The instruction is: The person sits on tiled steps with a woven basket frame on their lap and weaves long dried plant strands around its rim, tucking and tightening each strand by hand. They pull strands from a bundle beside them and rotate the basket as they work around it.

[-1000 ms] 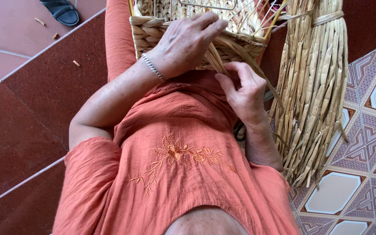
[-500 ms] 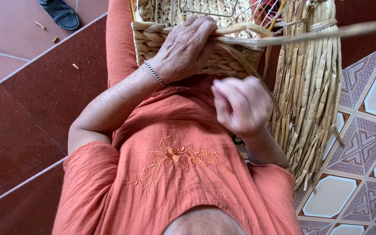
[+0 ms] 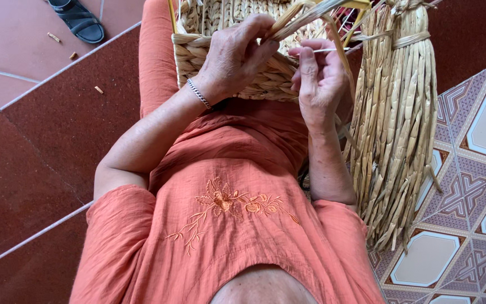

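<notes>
She sits on dark red floor tiles [image 3: 40,157]; patterned tiles [image 3: 479,186] lie alongside. Her left hand [image 3: 237,56] grips the woven basket [image 3: 265,84] in her lap, her right hand [image 3: 319,79] pinches a straw strand [image 3: 305,17].

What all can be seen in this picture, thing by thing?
woven basket: one, pale straw, on the person's lap, near the top of the picture
loose strands: a few, pale straw, rising from the basket rim between the two hands
bundle of dried stalks: one, tan, tied near its top, hanging at the person's right side
sandal: one, dark, on the red floor at upper left
small scraps: a few, tan, on the red floor near the sandal
patterned tiles: several, white, grey and maroon, at right
bracelet: one, silver, on the left wrist
left hand: on the basket rim, pinching the strands
right hand: raised beside the basket, fingers at a thin strand
</notes>
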`<action>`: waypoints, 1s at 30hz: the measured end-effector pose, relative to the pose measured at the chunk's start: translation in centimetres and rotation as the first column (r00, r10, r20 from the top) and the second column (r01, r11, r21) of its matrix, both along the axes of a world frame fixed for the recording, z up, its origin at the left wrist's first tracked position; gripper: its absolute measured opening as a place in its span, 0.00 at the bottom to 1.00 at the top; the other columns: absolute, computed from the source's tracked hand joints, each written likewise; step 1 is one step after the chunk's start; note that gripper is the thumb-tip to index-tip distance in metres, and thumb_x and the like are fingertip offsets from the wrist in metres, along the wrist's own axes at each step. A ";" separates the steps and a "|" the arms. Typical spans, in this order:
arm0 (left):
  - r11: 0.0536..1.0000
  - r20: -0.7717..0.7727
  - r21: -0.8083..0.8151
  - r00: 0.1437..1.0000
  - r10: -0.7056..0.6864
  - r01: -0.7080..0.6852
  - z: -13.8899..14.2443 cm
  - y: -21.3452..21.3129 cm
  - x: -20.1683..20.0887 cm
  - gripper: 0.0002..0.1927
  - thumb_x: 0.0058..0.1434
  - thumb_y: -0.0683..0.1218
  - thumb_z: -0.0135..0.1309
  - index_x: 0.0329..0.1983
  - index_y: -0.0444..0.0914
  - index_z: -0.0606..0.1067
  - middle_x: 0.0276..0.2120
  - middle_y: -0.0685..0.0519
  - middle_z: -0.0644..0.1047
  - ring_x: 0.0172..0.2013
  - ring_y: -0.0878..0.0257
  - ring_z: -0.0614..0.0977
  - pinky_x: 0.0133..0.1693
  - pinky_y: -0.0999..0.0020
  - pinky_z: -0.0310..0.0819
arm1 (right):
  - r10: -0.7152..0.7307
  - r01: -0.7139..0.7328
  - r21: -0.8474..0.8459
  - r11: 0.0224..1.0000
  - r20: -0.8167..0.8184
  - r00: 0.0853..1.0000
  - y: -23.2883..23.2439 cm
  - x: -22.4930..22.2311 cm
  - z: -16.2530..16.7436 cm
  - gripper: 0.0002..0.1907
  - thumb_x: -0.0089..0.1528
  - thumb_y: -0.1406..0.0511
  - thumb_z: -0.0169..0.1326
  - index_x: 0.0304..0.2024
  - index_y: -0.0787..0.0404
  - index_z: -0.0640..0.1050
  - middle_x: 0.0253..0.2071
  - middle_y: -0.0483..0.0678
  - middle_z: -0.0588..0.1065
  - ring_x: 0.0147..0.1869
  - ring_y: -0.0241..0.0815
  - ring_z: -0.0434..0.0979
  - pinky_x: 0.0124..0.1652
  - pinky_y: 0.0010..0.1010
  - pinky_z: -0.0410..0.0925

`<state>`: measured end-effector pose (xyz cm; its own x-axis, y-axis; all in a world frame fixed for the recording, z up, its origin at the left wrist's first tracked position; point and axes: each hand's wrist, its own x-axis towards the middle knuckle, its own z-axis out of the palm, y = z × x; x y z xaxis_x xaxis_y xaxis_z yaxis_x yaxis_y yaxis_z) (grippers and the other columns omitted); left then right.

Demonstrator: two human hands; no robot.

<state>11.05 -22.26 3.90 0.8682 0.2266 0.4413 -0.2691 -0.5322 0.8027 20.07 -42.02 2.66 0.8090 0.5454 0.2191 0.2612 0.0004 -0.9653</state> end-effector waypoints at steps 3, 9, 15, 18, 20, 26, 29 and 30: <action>0.996 0.116 0.019 0.989 0.088 -0.091 -1.0 -0.9 0.8 0.12 0.72 0.42 0.59 0.54 0.39 0.70 0.35 0.53 0.80 0.28 0.64 0.81 0.29 0.68 0.74 | 0.041 -0.040 -0.018 0.999 0.040 0.998 -0.3 -1.0 0.5 0.12 0.77 0.63 0.51 0.59 0.64 0.73 0.42 0.49 0.82 0.33 0.29 0.76 0.29 0.22 0.70; 0.940 0.108 0.328 0.992 0.059 -0.091 -1.4 -2.0 1.4 0.11 0.68 0.45 0.63 0.43 0.42 0.71 0.34 0.55 0.77 0.35 0.57 0.77 0.36 0.61 0.75 | 0.150 -0.135 -0.064 0.989 0.402 0.903 -0.4 -1.5 2.3 0.22 0.76 0.65 0.51 0.71 0.55 0.64 0.50 0.48 0.79 0.49 0.38 0.82 0.46 0.29 0.80; 0.889 0.115 0.456 0.993 -0.007 -0.047 0.0 -2.6 0.6 0.16 0.56 0.45 0.61 0.45 0.38 0.70 0.39 0.48 0.72 0.40 0.52 0.74 0.40 0.56 0.73 | 0.057 -0.113 0.203 0.973 0.264 0.963 -1.3 -0.9 3.3 0.26 0.74 0.64 0.56 0.72 0.52 0.63 0.72 0.49 0.64 0.46 0.34 0.81 0.40 0.24 0.77; 0.865 0.085 0.485 0.991 0.100 -0.129 0.0 -3.2 1.2 0.12 0.64 0.45 0.61 0.44 0.41 0.70 0.40 0.51 0.72 0.42 0.54 0.76 0.42 0.56 0.74 | -0.116 0.091 0.077 0.993 0.455 0.883 -2.3 -0.3 3.3 0.21 0.76 0.61 0.54 0.71 0.48 0.70 0.77 0.43 0.56 0.66 0.39 0.70 0.56 0.29 0.75; 0.923 0.073 0.378 0.996 0.054 -0.078 -0.3 -2.9 1.1 0.12 0.61 0.41 0.58 0.44 0.39 0.68 0.44 0.50 0.73 0.44 0.53 0.77 0.44 0.57 0.76 | -0.191 0.218 0.016 0.976 0.541 0.819 -2.9 0.8 3.2 0.20 0.77 0.57 0.52 0.70 0.50 0.71 0.78 0.42 0.56 0.75 0.41 0.63 0.66 0.35 0.73; 0.947 0.111 0.323 0.993 -0.044 0.005 -0.8 -1.1 -1.2 0.10 0.70 0.40 0.59 0.45 0.38 0.69 0.54 0.47 0.72 0.50 0.52 0.79 0.47 0.59 0.77 | 0.069 0.419 -0.256 0.871 0.909 0.411 -2.0 3.3 1.1 0.18 0.73 0.50 0.52 0.54 0.51 0.83 0.62 0.41 0.75 0.69 0.46 0.65 0.66 0.49 0.59; 0.928 0.087 0.371 0.993 -0.084 0.046 -0.6 -0.8 -1.9 0.10 0.72 0.41 0.60 0.44 0.37 0.69 0.57 0.45 0.71 0.51 0.49 0.78 0.49 0.57 0.78 | 0.142 0.451 -0.279 0.848 0.939 0.313 -1.6 3.2 0.1 0.21 0.72 0.47 0.51 0.54 0.48 0.86 0.55 0.39 0.77 0.62 0.42 0.66 0.60 0.45 0.56; 0.922 0.065 0.383 0.993 -0.094 0.062 -0.5 -0.7 -2.0 0.10 0.72 0.41 0.60 0.44 0.36 0.69 0.57 0.45 0.71 0.52 0.48 0.78 0.50 0.57 0.77 | 0.142 0.445 -0.276 0.852 0.940 0.311 -1.6 3.2 -0.1 0.18 0.72 0.47 0.53 0.53 0.47 0.85 0.53 0.38 0.77 0.61 0.42 0.65 0.59 0.45 0.56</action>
